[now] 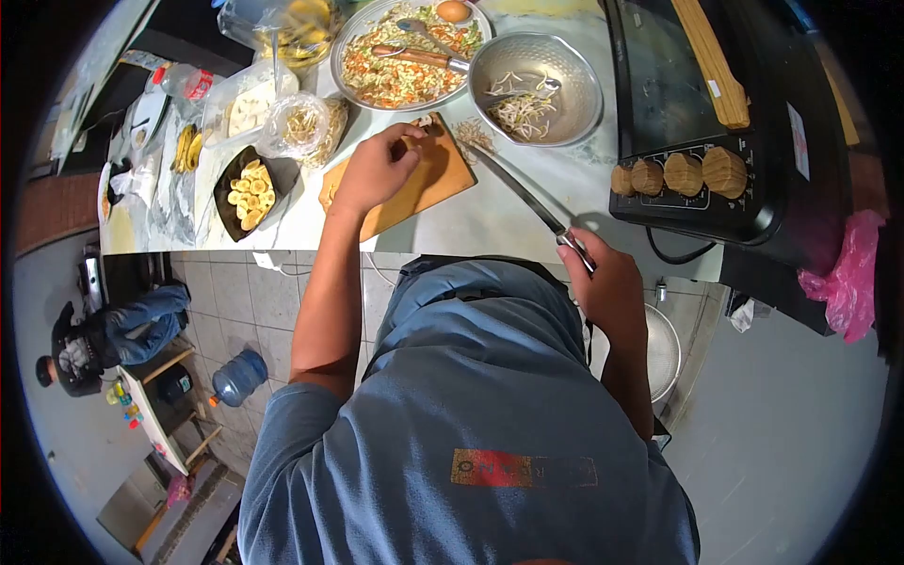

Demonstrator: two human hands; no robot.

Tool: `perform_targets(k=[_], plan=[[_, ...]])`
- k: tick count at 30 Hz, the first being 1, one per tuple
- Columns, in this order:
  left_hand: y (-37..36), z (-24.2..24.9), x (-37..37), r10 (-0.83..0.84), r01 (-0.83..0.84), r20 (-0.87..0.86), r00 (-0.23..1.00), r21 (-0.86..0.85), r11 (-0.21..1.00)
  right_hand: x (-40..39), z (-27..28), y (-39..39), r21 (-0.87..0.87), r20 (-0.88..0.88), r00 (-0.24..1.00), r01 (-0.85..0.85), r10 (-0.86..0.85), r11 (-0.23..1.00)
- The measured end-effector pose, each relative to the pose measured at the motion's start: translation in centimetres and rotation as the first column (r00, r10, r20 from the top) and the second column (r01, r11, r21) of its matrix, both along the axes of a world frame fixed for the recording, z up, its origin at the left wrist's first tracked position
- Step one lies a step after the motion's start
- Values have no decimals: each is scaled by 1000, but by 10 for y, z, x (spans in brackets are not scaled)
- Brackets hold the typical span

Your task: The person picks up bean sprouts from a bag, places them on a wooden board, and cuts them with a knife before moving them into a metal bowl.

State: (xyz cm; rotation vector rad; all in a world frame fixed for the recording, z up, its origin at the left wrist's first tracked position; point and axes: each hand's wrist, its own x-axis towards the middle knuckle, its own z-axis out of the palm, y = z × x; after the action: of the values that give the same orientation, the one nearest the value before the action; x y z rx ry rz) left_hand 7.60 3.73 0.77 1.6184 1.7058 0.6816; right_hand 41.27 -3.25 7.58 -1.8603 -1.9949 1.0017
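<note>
A wooden cutting board (428, 184) lies near the counter's front edge. Over its left part is my left hand (379, 168), fingers curled; whether they hold anything is too small to tell. My right hand (603, 273) grips the handle of a long knife (524, 196), whose blade slants up-left to bean sprout bits (474, 135) beside the board. Behind these stands a metal pan (579, 94) with bean sprouts (521, 115) inside. Its handle rests over a round tray (341, 71) of chopped vegetables, with an egg (453, 11) at the tray's back.
Left of the board are a bag of sprouts (306, 130), a dark container (226, 202) of sliced bananas and a plastic tub (215, 124). At right stands a black stove (702, 212) with wooden knobs. A person (113, 334) sits at far left.
</note>
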Motion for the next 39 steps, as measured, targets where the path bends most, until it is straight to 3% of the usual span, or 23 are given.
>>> perform_targets(k=[3,8,11,13,17,28,32,39], plan=[[-14,5,-22,141,-143,-25,990,-82,986,-9,3,5,-57,-18,1000,-6,5,998],[-54,4,-67,271,-276,-187,944,-4,961,-23,-3,10,-14,-114,990,-89,87,996],[-75,0,-87,336,-355,-234,912,-42,934,-36,2,14,-33,-115,986,-124,120,992],[-82,-10,-101,324,-350,-241,915,-73,934,-45,5,16,-49,-101,986,-134,129,990],[-93,-27,-115,380,-385,-221,898,23,923,-63,15,16,-144,-45,992,-119,114,982],[-76,-33,-116,308,-361,-245,919,-210,909,-93,16,-17,-131,9,999,-29,31,991],[-76,-34,-117,304,-340,-194,933,-195,920,-95,10,-32,-155,0,997,76,-77,985],[-74,-29,-108,375,-377,-38,926,-86,922,-97,10,-33,-181,-7,995,99,-102,978]])
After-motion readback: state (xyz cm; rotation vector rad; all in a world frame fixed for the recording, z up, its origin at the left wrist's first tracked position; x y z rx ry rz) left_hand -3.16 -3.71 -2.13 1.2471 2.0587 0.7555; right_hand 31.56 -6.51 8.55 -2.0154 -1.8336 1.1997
